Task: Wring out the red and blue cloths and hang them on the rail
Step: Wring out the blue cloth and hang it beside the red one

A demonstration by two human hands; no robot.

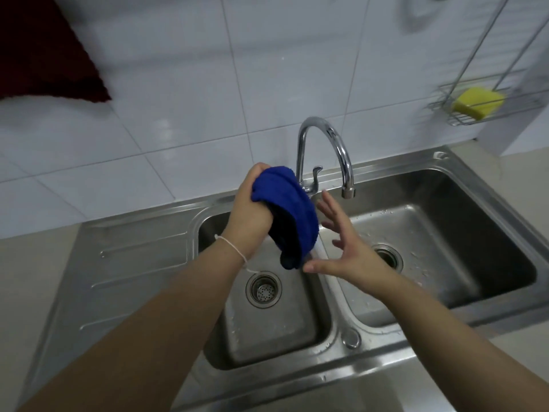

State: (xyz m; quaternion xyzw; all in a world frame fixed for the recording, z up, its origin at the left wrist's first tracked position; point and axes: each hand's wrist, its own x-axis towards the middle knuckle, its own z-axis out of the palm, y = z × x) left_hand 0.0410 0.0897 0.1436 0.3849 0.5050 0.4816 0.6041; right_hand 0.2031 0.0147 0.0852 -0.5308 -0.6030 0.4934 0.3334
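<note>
My left hand (251, 209) grips the upper part of a bunched blue cloth (292, 212), held above the left basin of the steel double sink (133, 257). The cloth's lower end hangs down dark and twisted. Just to its right, my right hand (344, 242) has its fingers spread, thumb close to the cloth's bottom end, holding nothing. A dark red cloth (44, 55) hangs against the white tiled wall at the top left; whatever it hangs from is out of view.
A chrome gooseneck tap (323, 150) stands behind the hands, its spout over the right basin. A wire rack (463, 114) holding a yellow sponge (478, 102) hangs on the wall at the right. Each basin has a drain strainer; water droplets dot the right basin.
</note>
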